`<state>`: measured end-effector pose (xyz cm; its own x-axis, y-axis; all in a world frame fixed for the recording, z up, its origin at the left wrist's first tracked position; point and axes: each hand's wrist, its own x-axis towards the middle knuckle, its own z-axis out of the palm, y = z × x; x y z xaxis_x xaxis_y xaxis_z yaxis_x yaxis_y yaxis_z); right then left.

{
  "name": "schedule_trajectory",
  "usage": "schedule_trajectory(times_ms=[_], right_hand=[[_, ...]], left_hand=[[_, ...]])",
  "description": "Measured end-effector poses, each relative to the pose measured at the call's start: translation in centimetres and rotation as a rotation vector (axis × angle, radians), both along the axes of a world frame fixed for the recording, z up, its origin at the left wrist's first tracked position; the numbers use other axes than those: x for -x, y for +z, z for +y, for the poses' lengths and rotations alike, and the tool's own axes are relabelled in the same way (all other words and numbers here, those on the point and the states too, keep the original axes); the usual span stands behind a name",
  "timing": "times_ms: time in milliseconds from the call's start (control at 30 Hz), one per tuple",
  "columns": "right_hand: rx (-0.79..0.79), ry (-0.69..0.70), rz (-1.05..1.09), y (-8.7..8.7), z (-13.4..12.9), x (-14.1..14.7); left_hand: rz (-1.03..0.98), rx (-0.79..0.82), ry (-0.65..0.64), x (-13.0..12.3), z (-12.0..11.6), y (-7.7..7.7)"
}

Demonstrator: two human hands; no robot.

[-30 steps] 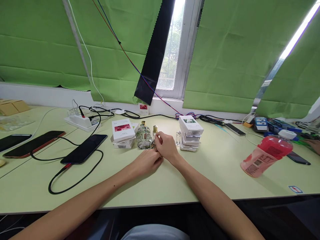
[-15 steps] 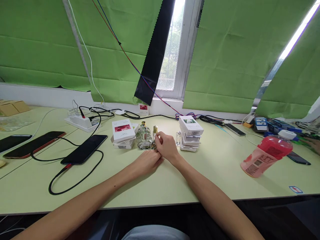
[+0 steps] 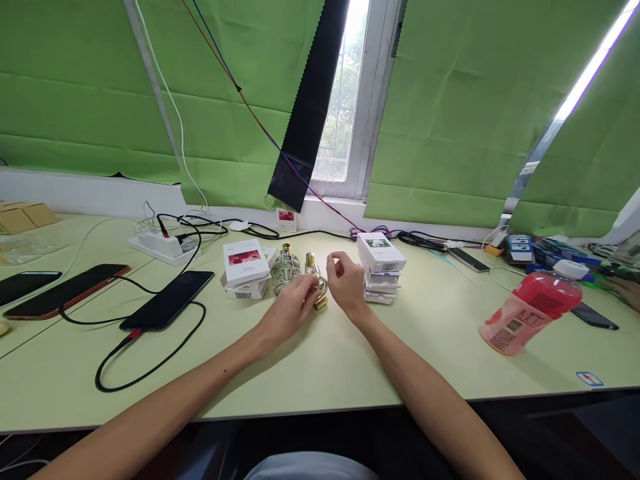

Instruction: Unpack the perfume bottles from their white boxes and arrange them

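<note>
My left hand (image 3: 291,307) is closed with its fingertips on a clear glass perfume bottle (image 3: 323,287), whose gold cap (image 3: 321,304) points toward me. Part of that bottle is hidden by the fingers. Just right of it, my right hand (image 3: 346,283) is raised off the bottle, thumb and forefinger pinched together; anything between them is too small to make out. Behind the left hand stand more glass perfume bottles (image 3: 286,272) with gold tops. A gold-topped bottle (image 3: 310,261) stands upright between the hands, farther back.
White printed boxes are stacked at left (image 3: 245,263) and right (image 3: 382,252). Phones (image 3: 170,300) and black cables (image 3: 150,380) lie at left near a power strip (image 3: 163,245). A pink drink bottle (image 3: 530,310) stands at right. Another person's hand (image 3: 625,288) shows at the far right edge.
My hands were together over the bottle; the right has moved right, away from the left. The gold cap now shows beside my left fingers, which have shifted slightly up.
</note>
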<state>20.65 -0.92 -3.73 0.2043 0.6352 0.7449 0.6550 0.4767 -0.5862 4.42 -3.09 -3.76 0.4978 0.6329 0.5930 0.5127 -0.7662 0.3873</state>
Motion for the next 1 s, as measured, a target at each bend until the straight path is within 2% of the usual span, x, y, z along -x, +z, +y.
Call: schedule_trajectory(times_ms=[133, 400, 567, 700, 1000], right_hand=[[0.026, -0.006, -0.038, -0.2, 0.0, 0.1], [0.043, 0.036, -0.071, 0.0, -0.4, 0.5], [0.045, 0.160, -0.088, 0.1, -0.8, 0.8], [0.110, 0.266, -0.152, 0.1, -1.0, 1.0], [0.140, 0.358, -0.257, 0.5, -1.5, 1.0]], left_hand=[[-0.115, -0.068, 0.063, 0.3, 0.2, 0.2], [-0.126, -0.096, 0.062, 0.3, 0.3, 0.1], [-0.151, -0.065, 0.086, 0.4, 0.2, 0.2], [-0.188, -0.018, 0.110, 0.5, 0.3, 0.3], [-0.184, -0.025, 0.193, 0.8, 0.6, 0.6]])
